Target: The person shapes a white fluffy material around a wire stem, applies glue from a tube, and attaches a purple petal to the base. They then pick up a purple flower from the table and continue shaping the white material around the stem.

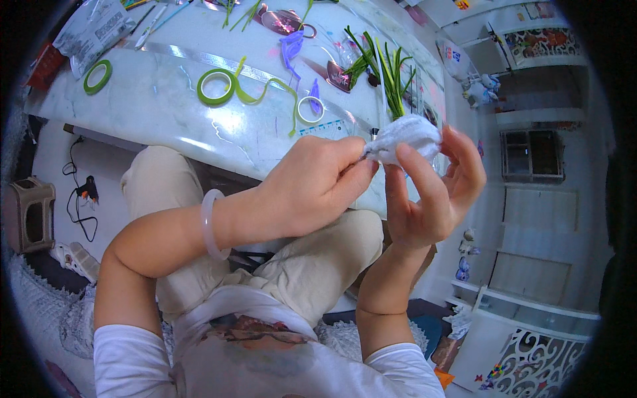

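My left hand (318,181) pinches the narrow, gathered end of a white fuzzy bundle (408,137) between thumb and forefinger. My right hand (433,194) cups the bundle's wide, rounded end with spread fingers, the fingertips touching its side and far edge. The bundle is held above the table's near edge, and its folds look petal-like. Just beyond it lie several green stems (395,84). On the table to the left are a roll of green tape (216,101) with a loose strip (266,87) trailing from it, and a white ring (310,120).
The marbled table (149,117) also carries another green tape roll (97,77), purple shaped pieces (292,48), a clear ruler (321,128) and a plastic bag (92,37). A glue gun (88,190) with its cord lies on the floor at left, near a beige box-like object (32,214).
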Available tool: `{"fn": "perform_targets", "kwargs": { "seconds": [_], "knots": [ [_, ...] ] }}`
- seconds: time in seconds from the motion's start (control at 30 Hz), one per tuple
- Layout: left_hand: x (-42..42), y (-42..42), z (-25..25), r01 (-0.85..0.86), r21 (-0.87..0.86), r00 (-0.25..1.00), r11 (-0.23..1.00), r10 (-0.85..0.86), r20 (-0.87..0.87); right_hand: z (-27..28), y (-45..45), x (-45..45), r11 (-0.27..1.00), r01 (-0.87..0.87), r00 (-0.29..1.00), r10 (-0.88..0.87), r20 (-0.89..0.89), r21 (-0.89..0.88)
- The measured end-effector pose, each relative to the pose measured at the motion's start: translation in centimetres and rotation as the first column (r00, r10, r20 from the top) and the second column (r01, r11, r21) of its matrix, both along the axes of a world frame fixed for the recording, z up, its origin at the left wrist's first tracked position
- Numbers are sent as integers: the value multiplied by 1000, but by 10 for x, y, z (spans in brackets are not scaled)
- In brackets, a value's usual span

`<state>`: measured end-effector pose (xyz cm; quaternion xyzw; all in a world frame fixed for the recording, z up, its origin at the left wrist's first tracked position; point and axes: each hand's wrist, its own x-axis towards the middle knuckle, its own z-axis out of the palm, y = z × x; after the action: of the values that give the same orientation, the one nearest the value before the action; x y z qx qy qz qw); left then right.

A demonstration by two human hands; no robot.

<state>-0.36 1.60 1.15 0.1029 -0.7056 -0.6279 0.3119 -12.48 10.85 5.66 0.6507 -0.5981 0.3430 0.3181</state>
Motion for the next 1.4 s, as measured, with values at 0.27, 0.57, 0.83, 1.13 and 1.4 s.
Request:
{"fn": "perform_targets", "kwargs": {
  "seconds": [0.27, 0.57, 0.83, 1.13, 1.4],
  "knots": [
    [-1, 0, -5, -5, -11, 997, 1000, 5, -76, 0, 2, -2, 1000, -20, 999, 20, -40, 4],
    [0, 1, -2, 26, -23, 999, 999, -27, -46, -1, 5, -6, 1000, -11, 997, 11, -82, 5],
    [-2, 2, -5, 4, -34, 996, 999, -7, -86, 1, 7, -5, 1000, -25, 994, 25, -107, 0],
    [1, 0, 0, 36, -20, 998, 999, -37, -47, 0, 6, -3, 999, -10, 996, 5, -86, -49],
    [1, 0, 1, 62, 4, 998, 998, -62, -33, 2, 11, -7, 995, -89, 996, 89, 7, 52]
  ]
}}
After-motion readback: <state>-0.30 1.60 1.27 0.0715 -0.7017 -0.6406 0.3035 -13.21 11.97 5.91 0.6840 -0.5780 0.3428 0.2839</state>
